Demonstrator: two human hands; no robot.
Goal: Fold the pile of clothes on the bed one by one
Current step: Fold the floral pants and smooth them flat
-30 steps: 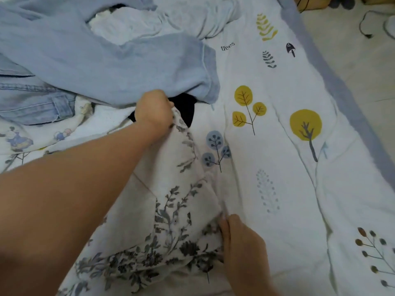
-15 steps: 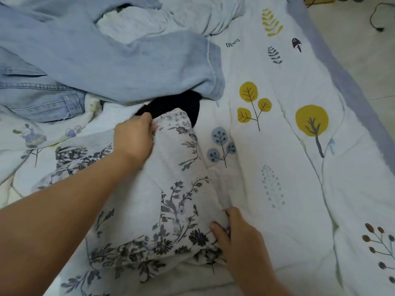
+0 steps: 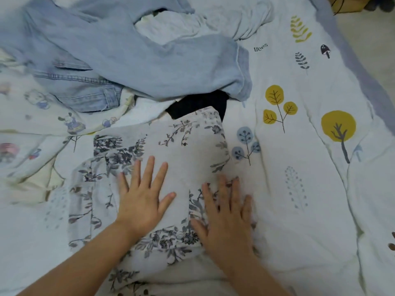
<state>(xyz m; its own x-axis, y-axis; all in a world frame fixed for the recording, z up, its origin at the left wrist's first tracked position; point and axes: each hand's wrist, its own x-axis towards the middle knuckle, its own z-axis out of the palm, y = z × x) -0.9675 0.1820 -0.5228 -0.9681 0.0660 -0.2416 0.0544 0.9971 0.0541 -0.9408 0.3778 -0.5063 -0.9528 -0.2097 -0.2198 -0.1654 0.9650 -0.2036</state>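
A white garment with grey flower print (image 3: 188,146) lies folded over itself on the bed in front of me. My left hand (image 3: 143,195) presses flat on its middle with fingers spread. My right hand (image 3: 226,212) lies flat on its right edge, fingers straight. Behind it is the pile: a light blue sweatshirt (image 3: 132,58) draped over blue jeans (image 3: 85,90), a black garment (image 3: 198,105) poking out under the sweatshirt, and a white cartoon-print cloth (image 3: 64,122) at the left.
The bedspread (image 3: 310,167) is white with printed trees and leaves and has a grey border (image 3: 350,60) at the right edge. Beyond that edge is pale floor (image 3: 376,39) with a dark cable at the top right.
My left hand let go of the floral garment's far corner and came back toward me. Both hands now lie flat on the folded cloth. The view shifted slightly.
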